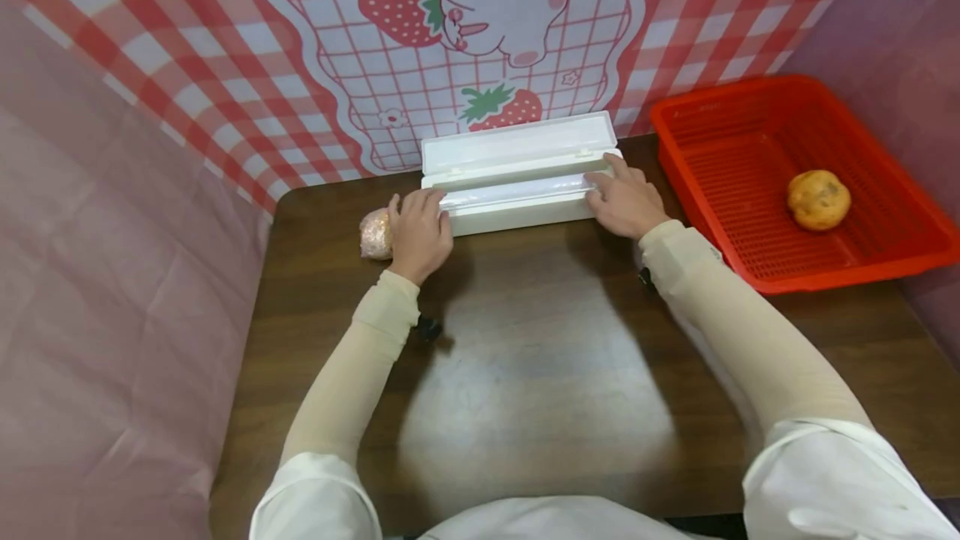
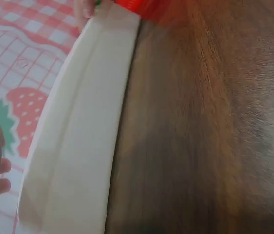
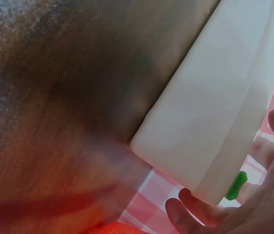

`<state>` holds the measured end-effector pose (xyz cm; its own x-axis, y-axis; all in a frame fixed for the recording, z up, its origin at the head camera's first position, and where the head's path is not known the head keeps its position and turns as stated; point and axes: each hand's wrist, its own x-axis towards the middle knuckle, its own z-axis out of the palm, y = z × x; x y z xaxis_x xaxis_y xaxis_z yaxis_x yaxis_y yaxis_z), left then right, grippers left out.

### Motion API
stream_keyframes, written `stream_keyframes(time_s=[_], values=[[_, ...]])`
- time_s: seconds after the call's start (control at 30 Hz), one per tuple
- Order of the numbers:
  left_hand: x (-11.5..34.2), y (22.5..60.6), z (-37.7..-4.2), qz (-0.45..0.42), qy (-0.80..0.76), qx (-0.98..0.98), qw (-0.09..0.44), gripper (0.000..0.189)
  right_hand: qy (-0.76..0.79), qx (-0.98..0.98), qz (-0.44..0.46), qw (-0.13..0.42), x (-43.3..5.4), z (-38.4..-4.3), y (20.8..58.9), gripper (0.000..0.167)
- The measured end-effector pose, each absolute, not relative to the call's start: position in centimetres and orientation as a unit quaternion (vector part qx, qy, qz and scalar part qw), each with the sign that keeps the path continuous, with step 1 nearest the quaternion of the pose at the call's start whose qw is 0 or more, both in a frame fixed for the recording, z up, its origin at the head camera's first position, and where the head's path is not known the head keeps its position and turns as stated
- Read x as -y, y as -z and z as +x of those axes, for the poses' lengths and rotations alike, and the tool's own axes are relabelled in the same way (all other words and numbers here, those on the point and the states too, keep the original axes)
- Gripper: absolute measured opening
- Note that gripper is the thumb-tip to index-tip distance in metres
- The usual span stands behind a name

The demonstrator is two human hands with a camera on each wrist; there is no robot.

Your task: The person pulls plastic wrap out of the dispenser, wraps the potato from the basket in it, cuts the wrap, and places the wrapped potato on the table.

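Note:
A long white cling film box stands at the back of the table with its lid raised. Inside lies a shiny roll of cling film. My left hand holds the box's left end, fingers over the top edge. The right hand grips the other end, its thumb over the roll and fingers at the back edge; in the right wrist view, fingertips curl round that end. A small green piece shows there. Close beside my left hand sits a round, film-wrapped thing, partly hidden by it.
On the right, a red plastic basket holds one yellowish potato. Brown wooden tabletop extends in front of the box. Behind hangs a red-and-white checked cloth with strawberries, and a pink curtain is at the left.

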<state>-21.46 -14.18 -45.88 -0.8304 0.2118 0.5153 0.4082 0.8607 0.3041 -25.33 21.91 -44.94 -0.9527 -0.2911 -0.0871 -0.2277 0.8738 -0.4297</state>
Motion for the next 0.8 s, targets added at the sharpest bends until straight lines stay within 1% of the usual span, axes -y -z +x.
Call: stream_keyframes(time_s=[0.17, 0.23, 0.3, 0.37, 0.6, 0.8], values=[[12.4, 45.6, -22.8, -0.206, 0.134, 0.960, 0.132, 0.047, 0.214, -0.964, -0.131, 0.086, -21.8, -25.3, 44.7, 0.058], [12.0, 45.6, -23.2, -0.212, 0.116, 0.965, 0.100, 0.052, 0.215, -0.964, -0.130, 0.090, -21.9, -25.3, 44.5, 0.058], [11.8, 45.7, -23.5, -0.213, 0.105, 0.968, 0.080, 0.054, 0.214, -0.964, -0.126, 0.097, -21.9, -25.3, 44.2, 0.058], [11.6, 45.8, -23.7, -0.216, 0.103, 0.968, 0.073, 0.056, 0.212, -0.965, -0.119, 0.099, -21.9, -25.4, 43.9, 0.059], [11.4, 45.8, -24.4, -0.214, 0.112, 0.967, 0.078, 0.056, 0.217, -0.964, -0.100, 0.118, -21.5, -25.7, 43.1, 0.060], [11.3, 45.5, -24.9, -0.197, 0.093, 0.975, 0.053, 0.055, 0.209, -0.964, -0.095, 0.137, -21.0, -26.0, 42.9, 0.061]])
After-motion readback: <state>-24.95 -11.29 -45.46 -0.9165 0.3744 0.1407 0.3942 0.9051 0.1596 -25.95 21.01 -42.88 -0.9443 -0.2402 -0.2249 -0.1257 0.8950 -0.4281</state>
